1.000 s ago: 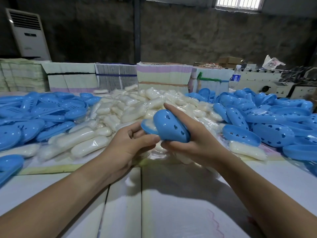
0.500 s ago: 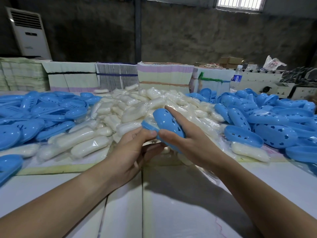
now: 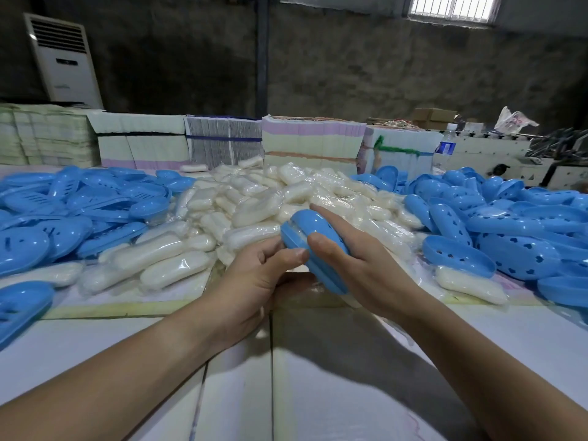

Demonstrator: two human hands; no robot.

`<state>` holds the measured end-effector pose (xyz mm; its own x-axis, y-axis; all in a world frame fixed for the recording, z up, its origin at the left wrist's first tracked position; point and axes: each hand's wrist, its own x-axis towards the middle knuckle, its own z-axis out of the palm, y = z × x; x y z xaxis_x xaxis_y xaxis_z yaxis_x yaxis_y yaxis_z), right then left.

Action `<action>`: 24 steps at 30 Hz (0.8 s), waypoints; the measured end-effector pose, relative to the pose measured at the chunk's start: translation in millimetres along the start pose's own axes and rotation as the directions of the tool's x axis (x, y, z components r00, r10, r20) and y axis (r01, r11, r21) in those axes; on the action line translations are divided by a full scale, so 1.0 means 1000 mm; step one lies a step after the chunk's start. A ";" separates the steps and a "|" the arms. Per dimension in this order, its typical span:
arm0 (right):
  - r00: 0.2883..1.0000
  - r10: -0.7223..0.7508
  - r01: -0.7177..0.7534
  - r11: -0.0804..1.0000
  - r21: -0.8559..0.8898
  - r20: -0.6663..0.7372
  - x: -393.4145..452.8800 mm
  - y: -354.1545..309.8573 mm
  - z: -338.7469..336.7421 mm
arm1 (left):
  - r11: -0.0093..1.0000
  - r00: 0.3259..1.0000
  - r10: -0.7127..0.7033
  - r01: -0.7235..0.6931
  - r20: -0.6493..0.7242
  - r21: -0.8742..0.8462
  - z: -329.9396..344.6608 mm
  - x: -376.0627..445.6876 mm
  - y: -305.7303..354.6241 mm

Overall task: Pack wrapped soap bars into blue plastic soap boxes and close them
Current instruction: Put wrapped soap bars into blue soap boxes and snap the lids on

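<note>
soap box: blue (image 3: 313,246), two halves together, tilted on edge, held above the near edge of the soap pile, centre of view
right hand: (image 3: 366,268) wraps the box from the right, thumb on the near face, index finger along the top; clamped on it
left hand: (image 3: 254,275) at the box's left end, thumb tip pressed on the seam, fingers curled beneath; gripping the box
wrapped soap bars: white heap (image 3: 254,205) mid-table, behind the hands
lids/bases left: blue pile (image 3: 63,211)
boxes right: blue pile with heart holes (image 3: 509,227)
table: white (image 3: 318,377)
behind: stacked paper bundles (image 3: 311,138), standing air conditioner (image 3: 63,58)
</note>
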<state>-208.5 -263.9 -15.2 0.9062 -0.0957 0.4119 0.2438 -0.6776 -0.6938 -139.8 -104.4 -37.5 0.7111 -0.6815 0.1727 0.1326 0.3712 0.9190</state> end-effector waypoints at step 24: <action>0.999 0.015 -0.015 1.000 0.002 -0.035 0.000 -0.008 0.003 | 0.991 0.993 -0.112 0.115 -0.043 0.062 0.002 -0.001 0.009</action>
<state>-209.6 -256.0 -11.6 0.8972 -0.1314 0.4217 0.2309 -0.6744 -0.7014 -141.0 -101.5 -29.2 0.7205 -0.6914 0.0532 0.1701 0.2507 0.9530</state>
